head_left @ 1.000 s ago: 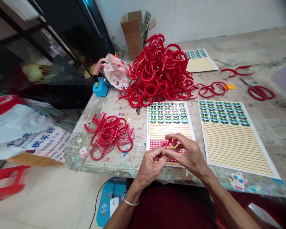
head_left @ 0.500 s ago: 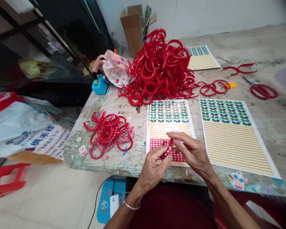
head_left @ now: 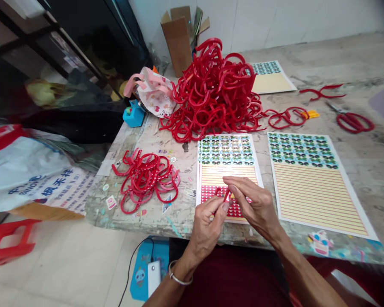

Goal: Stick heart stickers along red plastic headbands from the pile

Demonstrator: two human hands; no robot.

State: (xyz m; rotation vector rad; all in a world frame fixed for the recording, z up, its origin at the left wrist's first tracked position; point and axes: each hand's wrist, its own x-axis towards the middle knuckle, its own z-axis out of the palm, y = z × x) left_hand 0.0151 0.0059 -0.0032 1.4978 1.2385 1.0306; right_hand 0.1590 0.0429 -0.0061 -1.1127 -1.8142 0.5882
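My left hand pinches a thin red headband between thumb and fingers, partly hidden by the hand. From the right, my right hand closes its thumb and index finger on the band's upper end. Both hands are just above a sticker sheet, which has green-and-blue figures at the top, yellow strips in the middle and red strips with white hearts at the bottom. A loose heap of red and pink patterned headbands lies left of the hands. Behind the sheet rises a large pile of plain red headbands.
Another sticker sheet lies to the right, and one more at the back. Red-handled scissors rest at the right. A patterned bag, a blue box and a cardboard box stand at the back left.
The red headband has turned between my fingers and shows more upright. My right hand has shifted slightly left and down, its fingers closer together. The piles have not moved.
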